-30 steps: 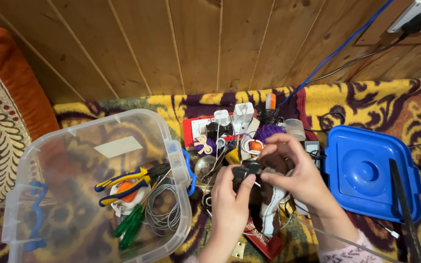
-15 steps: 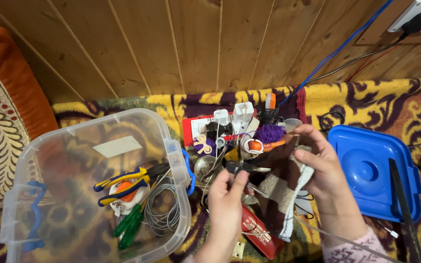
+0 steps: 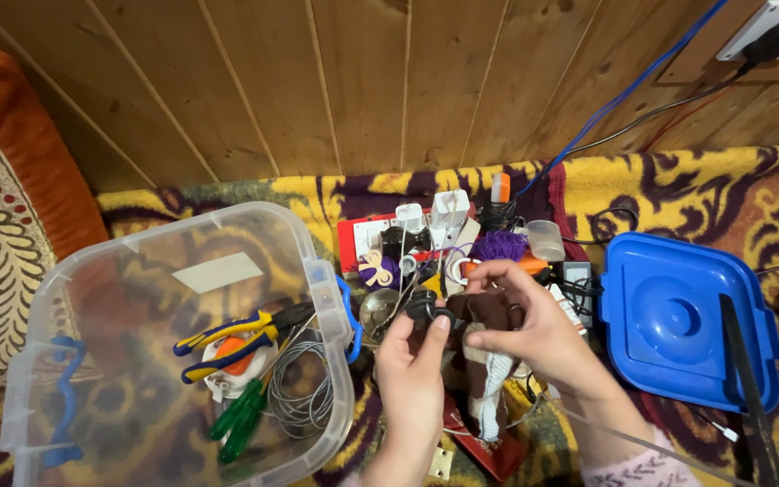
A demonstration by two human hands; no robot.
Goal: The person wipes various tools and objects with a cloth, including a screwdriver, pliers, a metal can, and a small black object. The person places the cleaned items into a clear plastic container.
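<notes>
My left hand (image 3: 412, 374) pinches a small black tool (image 3: 426, 309) by its handle end, above a heap of odds and ends. My right hand (image 3: 529, 329) grips a brown and white cloth (image 3: 484, 361) bunched against that tool, and the cloth's white end hangs down between my hands. Both hands meet just right of the clear plastic box (image 3: 119, 271). What kind of tool it is cannot be made out.
The clear box holds blue-and-yellow pliers (image 3: 236, 334), green-handled screwdrivers (image 3: 241, 419), a wire coil (image 3: 304, 388) and an orange-and-white reel. A blue lid (image 3: 678, 316) lies at right. Behind my hands: a red-and-white socket strip (image 3: 362, 236), purple yarn (image 3: 498, 243), cables. A red flat box (image 3: 480, 446) lies below.
My right hand had pulled the cloth out to the right, open and spread. Now it has come back left and bunched the cloth against the black tool in my left hand.
</notes>
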